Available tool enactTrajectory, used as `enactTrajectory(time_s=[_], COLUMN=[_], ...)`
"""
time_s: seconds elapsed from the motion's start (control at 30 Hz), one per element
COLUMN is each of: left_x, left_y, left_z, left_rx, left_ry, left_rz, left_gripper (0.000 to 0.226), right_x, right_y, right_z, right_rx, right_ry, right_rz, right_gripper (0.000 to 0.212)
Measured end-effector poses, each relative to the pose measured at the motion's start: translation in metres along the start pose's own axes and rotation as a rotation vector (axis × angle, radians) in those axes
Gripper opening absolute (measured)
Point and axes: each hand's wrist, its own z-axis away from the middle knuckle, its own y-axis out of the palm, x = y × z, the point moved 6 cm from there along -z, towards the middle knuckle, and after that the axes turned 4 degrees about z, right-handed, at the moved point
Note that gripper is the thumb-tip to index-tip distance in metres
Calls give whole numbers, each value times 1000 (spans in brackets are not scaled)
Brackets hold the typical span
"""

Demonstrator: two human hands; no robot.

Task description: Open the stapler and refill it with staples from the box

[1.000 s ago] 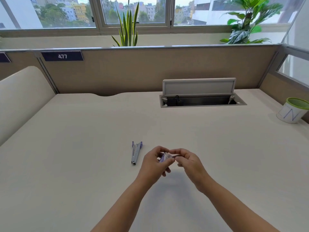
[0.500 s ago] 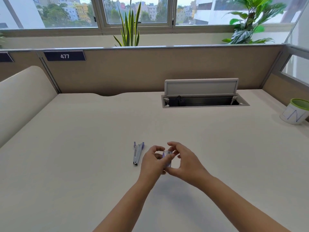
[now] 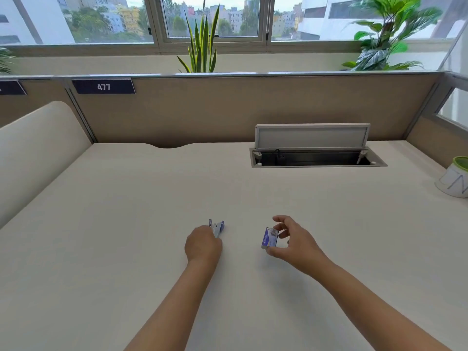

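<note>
A small grey and purple stapler (image 3: 217, 228) lies on the cream desk (image 3: 126, 236), its far end spread open in a V. My left hand (image 3: 202, 245) rests over its near end, fingers curled onto it; the near half is hidden. To the right, a small purple and white staple box (image 3: 269, 238) is held between the thumb and fingers of my right hand (image 3: 291, 243), low over the desk. I cannot tell whether the box touches the surface.
An open cable tray with a raised lid (image 3: 314, 150) sits at the back right of the desk. A white pot with a green rim (image 3: 454, 178) stands at the right edge. A beige partition (image 3: 228, 110) borders the back, a curved panel (image 3: 33, 153) the left.
My hands were together holding the box between them. They have separated: the left hand went left onto the stapler, and the right hand carried the box to the right.
</note>
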Motion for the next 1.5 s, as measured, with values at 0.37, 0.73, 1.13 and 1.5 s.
enactTrajectory(time_s=[0.37, 0.73, 1.13, 1.5], left_x=[-24, -42, -49, -49], left_y=[-26, -13, 2, -9], left_z=[-76, -152, -171, -149], left_rx=[-74, -90, -99, -85], left_ry=[-7, 11, -1, -14], left_rz=[205, 187, 212, 153], left_gripper=[13, 35, 36, 35], right_x=[13, -6, -22, -15], right_y=[-17, -19, 0, -2], right_z=[-117, -206, -234, -223], right_rx=[20, 65, 135, 122], right_ry=[-78, -70, -17, 28], right_rz=[211, 290, 227, 285], right_gripper=[66, 67, 66, 82])
